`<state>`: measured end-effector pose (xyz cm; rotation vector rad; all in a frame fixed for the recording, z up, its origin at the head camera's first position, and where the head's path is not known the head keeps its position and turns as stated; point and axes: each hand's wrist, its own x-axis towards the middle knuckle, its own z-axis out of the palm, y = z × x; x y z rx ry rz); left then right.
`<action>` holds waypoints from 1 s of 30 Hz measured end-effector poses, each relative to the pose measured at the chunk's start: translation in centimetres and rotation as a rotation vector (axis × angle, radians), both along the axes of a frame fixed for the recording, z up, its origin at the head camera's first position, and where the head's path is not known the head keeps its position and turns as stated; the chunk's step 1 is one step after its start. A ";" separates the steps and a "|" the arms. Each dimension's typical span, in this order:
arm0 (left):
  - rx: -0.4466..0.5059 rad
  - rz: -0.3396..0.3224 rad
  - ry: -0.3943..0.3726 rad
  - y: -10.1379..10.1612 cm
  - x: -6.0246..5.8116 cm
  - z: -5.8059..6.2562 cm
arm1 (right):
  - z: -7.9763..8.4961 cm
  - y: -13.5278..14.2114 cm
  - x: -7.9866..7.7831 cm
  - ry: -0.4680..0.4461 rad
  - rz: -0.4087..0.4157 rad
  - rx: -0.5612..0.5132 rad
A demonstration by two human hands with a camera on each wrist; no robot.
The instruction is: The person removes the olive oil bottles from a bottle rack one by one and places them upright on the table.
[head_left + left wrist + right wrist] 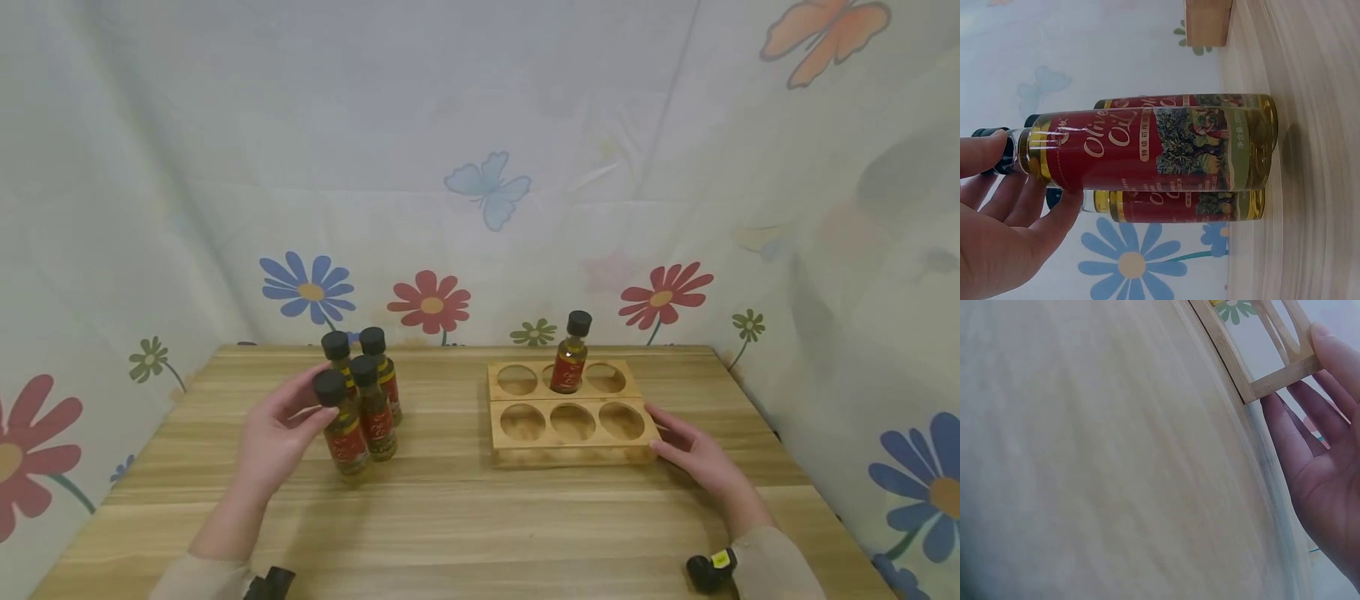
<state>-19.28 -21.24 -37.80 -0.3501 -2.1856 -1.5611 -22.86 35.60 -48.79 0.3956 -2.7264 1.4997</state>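
Observation:
My left hand [281,425] pinches an olive oil bottle [1154,150] by its cap and neck, thumb on the near side and fingers behind. This bottle has a black cap and a red label and stands nearly upright. Close beside it is a second olive oil bottle [377,425], with more behind. On the right, my right hand [701,462] holds the right end of a wooden bottle rack [558,456], thumb at the front edge and fingers along the end panel [1285,376]. One olive oil bottle [568,365] stands in the rack's back middle hole.
The rack has two rows of round holes; the front row [572,422] holds no bottles. A wood-grain table [450,525] lies under everything, with a flowered cloth [487,275] behind its back edge. Dark wrist devices [712,571] sit by both sleeves.

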 end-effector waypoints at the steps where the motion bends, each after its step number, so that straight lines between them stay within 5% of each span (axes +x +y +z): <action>1: -0.005 0.007 -0.007 -0.1 -0.1 0.0 | 0.1 0.0 0.0 0.002 -0.001 0.004; 30: 0.034 0.070 -0.068 -1.6 -2.8 -1.9 | -0.3 0.2 -0.1 0.006 0.020 -0.046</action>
